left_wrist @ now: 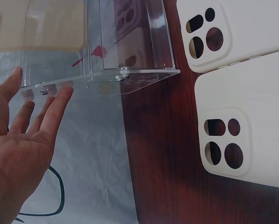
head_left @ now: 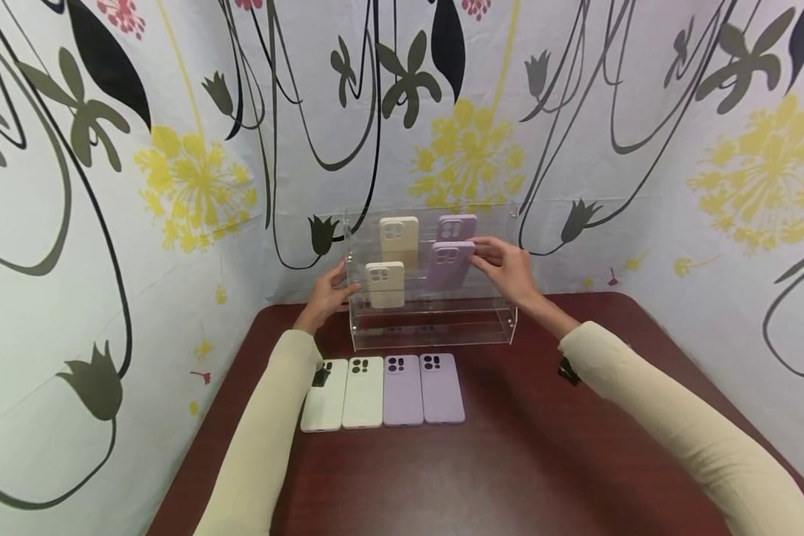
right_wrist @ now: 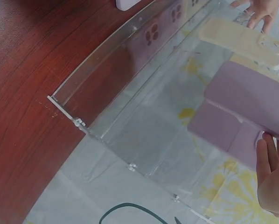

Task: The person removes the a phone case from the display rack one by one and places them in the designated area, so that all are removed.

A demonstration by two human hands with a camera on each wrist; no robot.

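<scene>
My right hand [head_left: 511, 270] pinches a purple phone case [head_left: 450, 264] by its upper right edge, with the case tilted at the middle of a clear acrylic display rack [head_left: 435, 342]. Just behind it, another purple phone case [head_left: 465, 223] stands on the higher tier. Over at the rack's left side, my left hand [head_left: 327, 298] touches the clear side panel with extended fingers [left_wrist: 58, 109], thumb near the panel's edge. Two cream phone cases stand in the rack, one high [head_left: 402, 234] and one lower [head_left: 385, 286].
In front of the rack, two white phone cases [head_left: 364, 394] and two purple ones [head_left: 443, 391] lie flat side by side on the dark red table [head_left: 509, 476]. A floral-patterned sheet [head_left: 295, 89] hangs behind and at both sides.
</scene>
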